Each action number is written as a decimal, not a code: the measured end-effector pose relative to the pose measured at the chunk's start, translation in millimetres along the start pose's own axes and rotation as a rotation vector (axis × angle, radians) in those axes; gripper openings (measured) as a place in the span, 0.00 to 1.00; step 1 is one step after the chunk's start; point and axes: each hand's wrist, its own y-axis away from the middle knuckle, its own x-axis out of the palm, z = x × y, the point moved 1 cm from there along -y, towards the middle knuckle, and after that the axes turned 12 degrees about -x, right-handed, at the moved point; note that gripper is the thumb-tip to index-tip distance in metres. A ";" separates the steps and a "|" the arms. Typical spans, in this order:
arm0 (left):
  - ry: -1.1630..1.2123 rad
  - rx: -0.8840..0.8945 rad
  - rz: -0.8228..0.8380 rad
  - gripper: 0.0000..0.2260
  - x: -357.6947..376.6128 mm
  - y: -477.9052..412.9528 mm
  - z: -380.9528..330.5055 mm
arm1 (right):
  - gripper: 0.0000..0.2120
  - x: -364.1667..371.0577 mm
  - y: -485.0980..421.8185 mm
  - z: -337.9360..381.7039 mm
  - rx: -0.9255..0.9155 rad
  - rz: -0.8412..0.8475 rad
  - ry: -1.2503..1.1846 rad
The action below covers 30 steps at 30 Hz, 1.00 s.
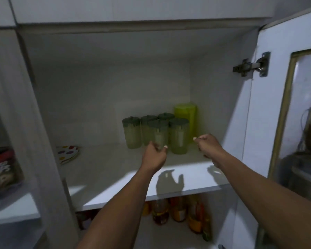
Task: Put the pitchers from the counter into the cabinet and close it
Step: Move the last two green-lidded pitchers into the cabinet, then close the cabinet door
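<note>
Several clear green pitchers with grey-green lids (179,136) stand clustered at the back right of the upper cabinet shelf (115,169). A taller bright green pitcher (186,115) stands behind them in the corner. My left hand (153,155) hovers just in front of the front-middle pitcher (158,133), fingers apart and holding nothing. My right hand (208,145) is just right of the front-right pitcher, fingers loosely curled and apart from it, with nothing in them. Both forearms reach up into the cabinet.
The right cabinet door (276,97) stands open with its hinge (251,65) showing. A polka-dot plate (68,153) lies at the shelf's left. Bottles (178,211) fill the shelf below. A glass-fronted compartment on the left holds a red-lidded jar (4,169).
</note>
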 end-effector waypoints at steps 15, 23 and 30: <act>-0.207 0.446 0.093 0.20 31.4 230.8 -100.0 | 0.06 -189.2 179.0 92.9 -0.266 -0.228 0.089; -0.252 0.656 0.290 0.20 65.7 361.2 -125.5 | 0.05 -297.3 294.2 123.8 -0.340 -0.380 0.330; -0.298 0.779 0.414 0.24 121.0 461.4 -143.7 | 0.04 -380.3 392.3 139.6 -0.523 -0.656 0.555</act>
